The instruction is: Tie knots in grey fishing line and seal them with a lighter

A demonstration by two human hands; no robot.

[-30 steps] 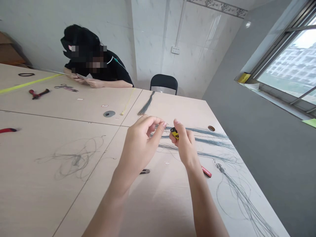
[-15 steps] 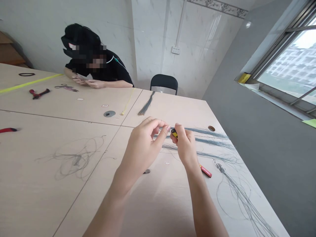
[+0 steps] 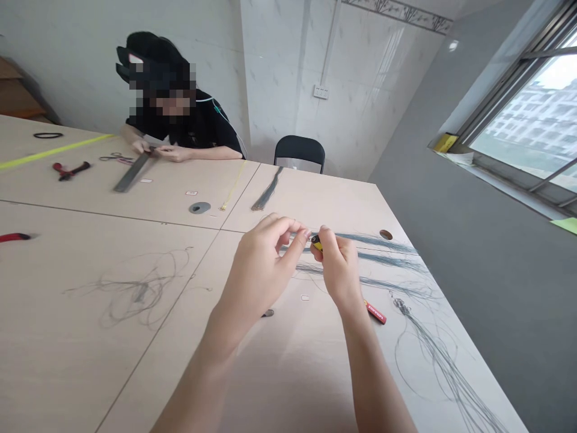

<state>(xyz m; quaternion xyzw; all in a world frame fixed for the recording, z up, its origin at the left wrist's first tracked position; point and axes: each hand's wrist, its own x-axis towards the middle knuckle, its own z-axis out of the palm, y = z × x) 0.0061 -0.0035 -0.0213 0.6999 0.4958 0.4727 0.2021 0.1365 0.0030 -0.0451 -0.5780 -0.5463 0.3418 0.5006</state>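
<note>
My left hand (image 3: 264,264) is raised over the table with thumb and forefinger pinched together; what they pinch is too thin to make out. My right hand (image 3: 338,267) is closed round a small yellow-and-black tool (image 3: 317,242), whose tip meets the left fingertips. Bundles of thin grey wire (image 3: 383,243) lie on the table just beyond both hands. A red-handled tool (image 3: 375,313) lies on the table under my right wrist.
A tangle of loose wire (image 3: 135,291) lies at left, more wire loops (image 3: 442,361) at right. A person across the table handles a grey ruler (image 3: 131,173). Red pliers (image 3: 70,171), scissors (image 3: 118,159), a grey disc (image 3: 199,208), a black chair (image 3: 300,153) stand farther off.
My hands have come together so the fingertips meet at the yellow tool. The person opposite has lifted their head and laid a grey ruler on the table.
</note>
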